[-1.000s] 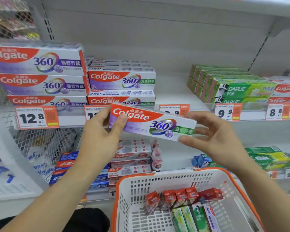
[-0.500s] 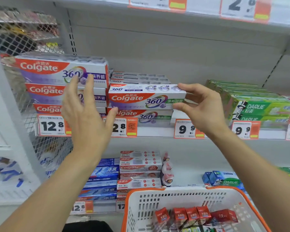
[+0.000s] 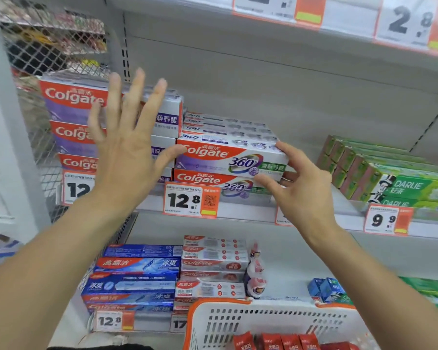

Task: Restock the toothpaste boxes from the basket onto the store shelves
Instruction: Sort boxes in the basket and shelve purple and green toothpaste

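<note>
A Colgate 360 toothpaste box [image 3: 213,155] lies on top of the middle stack on the shelf [image 3: 248,210]. My right hand [image 3: 301,188] holds its right end, index finger on the top corner and thumb under the front edge. In front of the taller Colgate stack [image 3: 71,117] to the left, my left hand [image 3: 127,150] is spread open, its thumb tip touching the box's left end. The white basket with an orange rim [image 3: 263,322] sits at the bottom, with several small red boxes [image 3: 276,342] in it.
Green Darlie boxes [image 3: 395,183] fill the shelf's right side, with bare shelf between them and the Colgate stacks. Orange price tags [image 3: 191,199] line the shelf edge. A wire mesh divider [image 3: 48,61] bounds the left. Blue and white boxes [image 3: 137,274] stand on the lower shelf.
The box went from both hands in front of the shelf up onto the middle stack. My left hand let go and spread open. The view moved closer and upward.
</note>
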